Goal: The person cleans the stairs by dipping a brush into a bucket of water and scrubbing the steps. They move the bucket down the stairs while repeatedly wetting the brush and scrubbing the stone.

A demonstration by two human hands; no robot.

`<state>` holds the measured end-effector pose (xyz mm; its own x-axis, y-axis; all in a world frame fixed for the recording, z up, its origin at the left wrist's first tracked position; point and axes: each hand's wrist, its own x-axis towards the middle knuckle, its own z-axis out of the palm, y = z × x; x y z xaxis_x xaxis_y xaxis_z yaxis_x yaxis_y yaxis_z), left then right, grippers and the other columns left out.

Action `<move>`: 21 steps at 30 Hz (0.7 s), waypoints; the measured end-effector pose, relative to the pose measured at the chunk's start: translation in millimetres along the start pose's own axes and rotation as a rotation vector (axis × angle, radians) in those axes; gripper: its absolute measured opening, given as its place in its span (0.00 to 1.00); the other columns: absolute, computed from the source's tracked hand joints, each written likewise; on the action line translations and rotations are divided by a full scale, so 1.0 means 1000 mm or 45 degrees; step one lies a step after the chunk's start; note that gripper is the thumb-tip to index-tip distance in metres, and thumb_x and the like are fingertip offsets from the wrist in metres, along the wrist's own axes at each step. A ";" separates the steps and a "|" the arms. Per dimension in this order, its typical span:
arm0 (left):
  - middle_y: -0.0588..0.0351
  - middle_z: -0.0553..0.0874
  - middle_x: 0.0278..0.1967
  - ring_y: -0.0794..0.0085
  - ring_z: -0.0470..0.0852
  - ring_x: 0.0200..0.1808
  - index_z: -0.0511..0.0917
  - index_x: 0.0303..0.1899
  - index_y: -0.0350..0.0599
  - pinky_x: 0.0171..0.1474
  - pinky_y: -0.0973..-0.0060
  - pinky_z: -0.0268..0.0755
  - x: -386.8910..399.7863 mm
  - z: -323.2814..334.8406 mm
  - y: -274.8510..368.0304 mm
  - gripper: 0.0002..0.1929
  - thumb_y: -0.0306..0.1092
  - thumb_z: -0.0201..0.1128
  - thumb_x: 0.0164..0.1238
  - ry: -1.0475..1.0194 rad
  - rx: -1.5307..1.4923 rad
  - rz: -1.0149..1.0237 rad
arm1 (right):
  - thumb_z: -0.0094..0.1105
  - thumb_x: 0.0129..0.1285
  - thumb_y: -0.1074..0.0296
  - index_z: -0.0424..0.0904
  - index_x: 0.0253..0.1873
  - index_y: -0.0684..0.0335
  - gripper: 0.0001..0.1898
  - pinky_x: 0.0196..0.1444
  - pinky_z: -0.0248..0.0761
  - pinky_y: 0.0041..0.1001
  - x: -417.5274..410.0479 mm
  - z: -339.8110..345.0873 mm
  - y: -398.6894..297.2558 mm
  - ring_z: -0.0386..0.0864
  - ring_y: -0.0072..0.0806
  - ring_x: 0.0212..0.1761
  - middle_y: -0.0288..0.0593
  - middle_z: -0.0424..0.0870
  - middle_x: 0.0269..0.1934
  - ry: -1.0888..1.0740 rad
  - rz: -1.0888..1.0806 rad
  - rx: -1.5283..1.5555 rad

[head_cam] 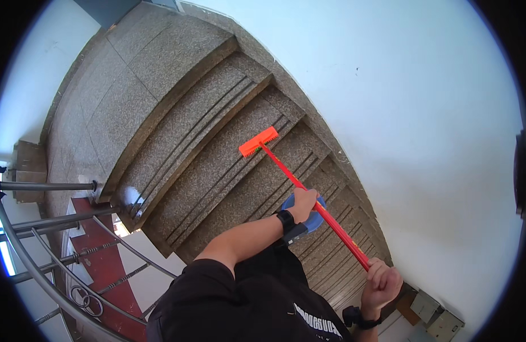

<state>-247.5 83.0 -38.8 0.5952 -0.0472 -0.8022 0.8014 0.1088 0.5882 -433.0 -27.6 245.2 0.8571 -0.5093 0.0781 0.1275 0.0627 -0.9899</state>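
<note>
My left hand (304,200) grips the middle of a red handle (284,169), and my right hand (381,280) is closed around its upper end. At the far end sits an orange brush head (259,141) with short bristles, over the dark anti-slip lines near the edge of a speckled stone stair tread (228,147). Whether the bristles touch the stone cannot be told. Below my left hand, partly hidden by it and the handle, is a round blue container (316,223). Each wrist wears a black band.
A metal stair railing (49,187) stands at left, beside a red-painted strip (102,265). A white wall (416,107) borders the stairs at right. The landing (117,85) lies above, lower steps (331,252) descend, and boxes (442,322) stand at lower right.
</note>
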 end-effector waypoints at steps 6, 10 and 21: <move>0.38 0.85 0.42 0.48 0.86 0.45 0.79 0.37 0.32 0.48 0.52 0.78 0.075 -0.038 0.052 0.10 0.30 0.65 0.60 0.477 0.276 0.655 | 0.42 0.82 0.57 0.54 0.24 0.53 0.25 0.50 0.70 0.42 0.029 0.045 0.068 0.64 0.29 0.22 0.32 0.60 0.17 -0.099 -0.111 0.084; 0.42 0.84 0.45 0.41 0.83 0.52 0.82 0.32 0.41 0.55 0.49 0.74 0.063 -0.060 0.080 0.06 0.33 0.65 0.62 0.525 0.930 1.460 | 0.41 0.81 0.57 0.53 0.24 0.52 0.24 0.52 0.70 0.43 0.027 0.053 0.067 0.64 0.29 0.22 0.32 0.60 0.17 -0.086 -0.110 0.053; 0.57 0.80 0.23 0.55 0.82 0.30 0.82 0.22 0.56 0.37 0.58 0.73 -0.043 -0.070 -0.004 0.10 0.45 0.73 0.54 -0.611 0.985 1.763 | 0.37 0.83 0.59 0.54 0.25 0.48 0.23 0.41 0.68 0.36 -0.030 -0.009 -0.013 0.57 0.23 0.17 0.28 0.56 0.14 0.058 -0.026 0.029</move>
<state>-280.7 154.6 -13.5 0.6815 -0.6396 0.3556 -0.5667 -0.1539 0.8094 -465.2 -20.7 254.8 0.8305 -0.5494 0.0921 0.1565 0.0714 -0.9851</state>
